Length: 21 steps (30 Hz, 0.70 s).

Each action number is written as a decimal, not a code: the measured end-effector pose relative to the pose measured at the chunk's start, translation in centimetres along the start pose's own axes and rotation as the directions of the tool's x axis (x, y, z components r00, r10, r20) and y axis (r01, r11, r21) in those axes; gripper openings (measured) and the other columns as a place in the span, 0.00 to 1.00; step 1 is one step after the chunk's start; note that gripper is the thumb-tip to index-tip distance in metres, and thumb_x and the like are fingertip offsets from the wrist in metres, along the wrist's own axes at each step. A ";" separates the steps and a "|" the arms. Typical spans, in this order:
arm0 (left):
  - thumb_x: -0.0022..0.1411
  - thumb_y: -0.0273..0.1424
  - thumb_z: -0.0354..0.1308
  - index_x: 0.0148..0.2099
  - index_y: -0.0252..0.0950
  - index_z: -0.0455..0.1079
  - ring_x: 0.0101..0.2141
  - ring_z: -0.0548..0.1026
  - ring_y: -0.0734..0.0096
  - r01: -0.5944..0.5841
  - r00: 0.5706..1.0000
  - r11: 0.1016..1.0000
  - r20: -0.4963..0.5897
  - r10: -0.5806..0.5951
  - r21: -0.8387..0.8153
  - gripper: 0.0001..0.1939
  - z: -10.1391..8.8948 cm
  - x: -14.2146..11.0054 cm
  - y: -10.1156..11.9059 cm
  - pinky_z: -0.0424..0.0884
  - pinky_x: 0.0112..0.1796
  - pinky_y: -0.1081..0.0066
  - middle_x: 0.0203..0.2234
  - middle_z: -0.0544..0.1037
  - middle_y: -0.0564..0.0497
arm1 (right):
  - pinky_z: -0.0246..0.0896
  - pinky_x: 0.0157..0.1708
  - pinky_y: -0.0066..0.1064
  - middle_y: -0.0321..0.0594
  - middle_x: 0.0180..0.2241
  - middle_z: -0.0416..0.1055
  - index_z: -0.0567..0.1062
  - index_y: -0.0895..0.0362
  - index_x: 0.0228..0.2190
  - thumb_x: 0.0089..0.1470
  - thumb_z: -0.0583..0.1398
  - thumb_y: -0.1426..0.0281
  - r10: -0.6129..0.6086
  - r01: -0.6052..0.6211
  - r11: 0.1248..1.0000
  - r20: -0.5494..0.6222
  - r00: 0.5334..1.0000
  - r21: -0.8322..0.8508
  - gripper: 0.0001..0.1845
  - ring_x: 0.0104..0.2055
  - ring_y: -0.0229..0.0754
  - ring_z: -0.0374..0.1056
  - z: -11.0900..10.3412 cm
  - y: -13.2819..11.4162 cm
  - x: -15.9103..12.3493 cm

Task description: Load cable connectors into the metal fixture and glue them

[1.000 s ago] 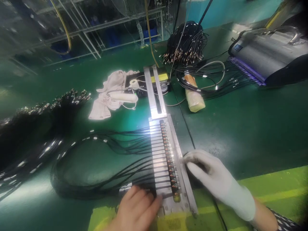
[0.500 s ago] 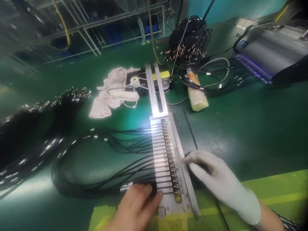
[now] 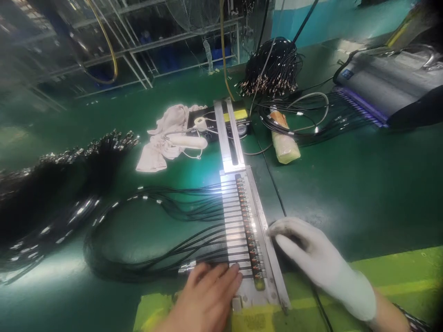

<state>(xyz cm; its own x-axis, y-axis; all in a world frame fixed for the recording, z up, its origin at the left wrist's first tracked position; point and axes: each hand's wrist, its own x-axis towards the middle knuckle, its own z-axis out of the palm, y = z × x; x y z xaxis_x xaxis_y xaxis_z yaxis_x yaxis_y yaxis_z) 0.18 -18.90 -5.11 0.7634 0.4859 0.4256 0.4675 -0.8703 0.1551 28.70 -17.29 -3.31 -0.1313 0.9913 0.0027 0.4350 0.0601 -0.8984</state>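
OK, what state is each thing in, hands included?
Fixture: flat, loaded with cables
Cables: side by side in the fixture, looping out leftward
Left hand: bare, fingers over the fixture's near end
Right hand: gloved, fingertips at the fixture's right edge
Cloth: crumpled
Far bundle: heaped
Machine: purple light glowing
Black box: on or off, can't tell

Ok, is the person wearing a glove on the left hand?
No, the left hand is bare, while the right hand wears a white glove.
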 end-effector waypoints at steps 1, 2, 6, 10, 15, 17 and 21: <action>0.73 0.25 0.41 0.54 0.33 0.72 0.49 0.73 0.69 -0.021 0.999 1.000 0.038 0.021 0.009 0.20 -0.1 0.2 0.1 0.45 0.63 0.66 0.47 0.81 0.49 | 0.71 0.42 0.39 0.40 0.37 0.77 0.77 0.52 0.35 0.62 0.56 0.65 0.006 -0.006 1.000 0.002 1.000 0.004 0.10 0.41 0.47 0.73 0.0 0.0 0.0; 0.73 0.25 0.42 0.54 0.32 0.73 0.50 0.73 0.69 -0.042 0.997 0.999 0.061 0.041 0.022 0.18 -0.2 0.3 0.1 0.44 0.63 0.66 0.48 0.81 0.48 | 0.71 0.42 0.39 0.40 0.37 0.77 0.77 0.52 0.35 0.62 0.56 0.64 0.009 -0.009 1.000 0.000 1.000 0.006 0.10 0.41 0.47 0.73 0.0 0.0 0.0; 0.70 0.23 0.46 0.54 0.30 0.72 0.49 0.74 0.68 -0.065 0.998 0.998 0.018 0.064 0.025 0.17 -0.2 0.1 0.0 0.46 0.64 0.64 0.47 0.81 0.47 | 0.69 0.42 0.38 0.40 0.37 0.77 0.77 0.52 0.34 0.62 0.56 0.64 -0.005 0.005 1.000 -0.026 1.000 -0.009 0.11 0.41 0.47 0.73 0.2 0.0 0.1; 0.67 0.24 0.46 0.67 0.37 0.58 0.59 0.68 0.61 0.085 0.990 0.996 0.117 -0.079 -0.041 0.27 0.2 0.9 -0.9 0.58 0.61 0.60 0.57 0.74 0.46 | 0.69 0.42 0.37 0.40 0.36 0.76 0.77 0.52 0.33 0.62 0.55 0.63 -0.018 0.017 1.000 -0.020 1.000 -0.009 0.12 0.40 0.46 0.72 0.2 0.1 0.1; 0.64 0.29 0.51 0.73 0.39 0.42 0.66 0.57 0.49 0.186 0.941 0.982 0.291 -0.174 -0.016 0.38 0.9 2.2 -1.9 0.56 0.62 0.47 0.67 0.59 0.47 | 0.68 0.43 0.37 0.39 0.36 0.76 0.77 0.52 0.33 0.62 0.55 0.61 0.005 -0.005 1.000 -0.019 1.000 -0.005 0.13 0.41 0.46 0.72 0.5 0.5 0.0; 0.61 0.27 0.52 0.72 0.37 0.43 0.66 0.57 0.49 0.157 0.944 0.988 0.297 -0.146 -0.014 0.39 1.1 2.3 -2.2 0.55 0.63 0.47 0.67 0.60 0.46 | 0.68 0.42 0.37 0.40 0.36 0.76 0.78 0.52 0.33 0.61 0.55 0.61 0.014 -0.014 1.000 -0.026 1.000 -0.003 0.13 0.40 0.46 0.73 0.7 0.8 0.1; 0.63 0.29 0.52 0.63 0.38 0.63 0.60 0.66 0.52 0.160 0.957 0.983 0.259 -0.131 -0.095 0.26 0.9 4.1 -3.1 0.58 0.61 0.49 0.60 0.71 0.46 | 0.68 0.43 0.37 0.41 0.35 0.76 0.77 0.53 0.32 0.60 0.55 0.59 0.044 -0.044 0.999 -0.031 0.999 0.020 0.14 0.40 0.47 0.73 1.0 1.2 0.5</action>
<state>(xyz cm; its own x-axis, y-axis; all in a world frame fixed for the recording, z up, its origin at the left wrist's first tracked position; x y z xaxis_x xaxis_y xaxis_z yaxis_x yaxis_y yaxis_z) 2.23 -14.16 -4.66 0.7849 0.5996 0.1562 0.5390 -0.7850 0.3054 28.21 -16.88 -4.80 -0.0843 0.9962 -0.0236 0.4226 0.0143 -0.9062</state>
